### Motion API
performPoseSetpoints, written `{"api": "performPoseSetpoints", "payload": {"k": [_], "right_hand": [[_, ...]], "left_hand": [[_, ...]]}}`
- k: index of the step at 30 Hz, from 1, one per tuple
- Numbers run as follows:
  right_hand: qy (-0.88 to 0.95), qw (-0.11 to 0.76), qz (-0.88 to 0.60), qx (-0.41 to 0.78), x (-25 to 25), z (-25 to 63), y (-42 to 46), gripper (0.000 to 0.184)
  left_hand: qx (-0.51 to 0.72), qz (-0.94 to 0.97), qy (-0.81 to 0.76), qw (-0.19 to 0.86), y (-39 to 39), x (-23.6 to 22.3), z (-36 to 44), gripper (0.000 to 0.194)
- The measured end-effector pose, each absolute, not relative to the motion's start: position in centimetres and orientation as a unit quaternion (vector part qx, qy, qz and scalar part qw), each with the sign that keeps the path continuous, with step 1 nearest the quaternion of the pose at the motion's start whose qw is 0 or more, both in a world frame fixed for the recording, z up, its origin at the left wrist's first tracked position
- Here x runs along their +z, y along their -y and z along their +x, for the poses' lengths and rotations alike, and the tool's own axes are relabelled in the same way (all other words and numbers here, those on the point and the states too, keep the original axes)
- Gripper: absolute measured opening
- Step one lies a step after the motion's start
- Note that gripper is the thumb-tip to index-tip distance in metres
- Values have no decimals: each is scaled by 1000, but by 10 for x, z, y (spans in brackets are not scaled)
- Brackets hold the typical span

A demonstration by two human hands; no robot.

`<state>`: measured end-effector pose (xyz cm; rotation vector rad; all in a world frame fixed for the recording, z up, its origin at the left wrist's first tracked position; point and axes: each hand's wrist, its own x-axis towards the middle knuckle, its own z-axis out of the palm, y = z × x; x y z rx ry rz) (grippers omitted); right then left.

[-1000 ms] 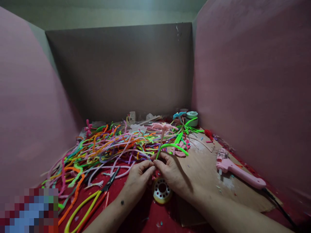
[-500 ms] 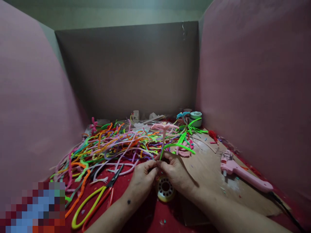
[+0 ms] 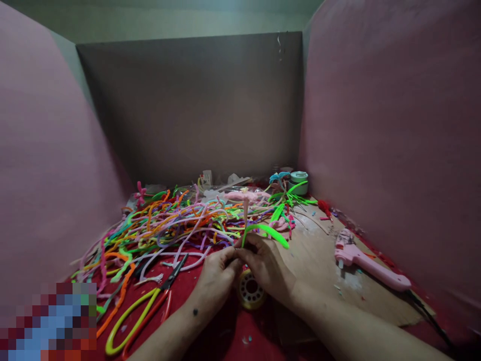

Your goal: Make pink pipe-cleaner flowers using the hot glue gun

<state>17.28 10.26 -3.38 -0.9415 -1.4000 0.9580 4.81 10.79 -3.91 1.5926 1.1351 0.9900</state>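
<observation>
My left hand [image 3: 218, 278] and my right hand [image 3: 267, 265] meet fingertip to fingertip low in the middle of the view, both pinched on the stem of a pipe-cleaner flower. The pink flower head [image 3: 246, 195] stands upright above the fingers, and a bright green leaf loop [image 3: 267, 231] curves off to the right just over my right hand. A round tape spool [image 3: 249, 292] lies on the red table cover [image 3: 210, 341] directly under the two hands.
A big tangle of coloured pipe cleaners [image 3: 169, 225] spreads left and behind. Scissors with yellow-green handles [image 3: 146, 306] lie at the left. A pink glue gun [image 3: 366, 265] rests on a cardboard sheet [image 3: 319, 260] at right. Small green jars [image 3: 298, 181] stand at the back. Pink and grey boards wall the space.
Both hands stay pinched on the stem and work it slightly; the flower head has tilted a little left. The camera view shifted a bit.
</observation>
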Motion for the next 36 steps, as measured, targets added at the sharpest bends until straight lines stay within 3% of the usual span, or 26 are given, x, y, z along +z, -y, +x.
{"api": "performPoseSetpoints", "payload": {"k": [6,10,21,29,36], "right_hand": [[500,590,-364,519,-36,173,-111,22],[472,594,-358,544,-43,173,-118,16],[486,561,-456,491,-52,170,-128,14],[632,449,-492,396,-56,167,-122,21],[613,459,-509,394,-53,169,-127,29]], "left_hand": [[425,638,-485,421,-114,-23,47,20],[424,637,-507,397,-132,-13,50,23],[428,569,-468,524,-189,11,107,23],[390,584,-497,511,-226,-4,155,28],[323,637,-515,475,-239,-8,170,39]]}}
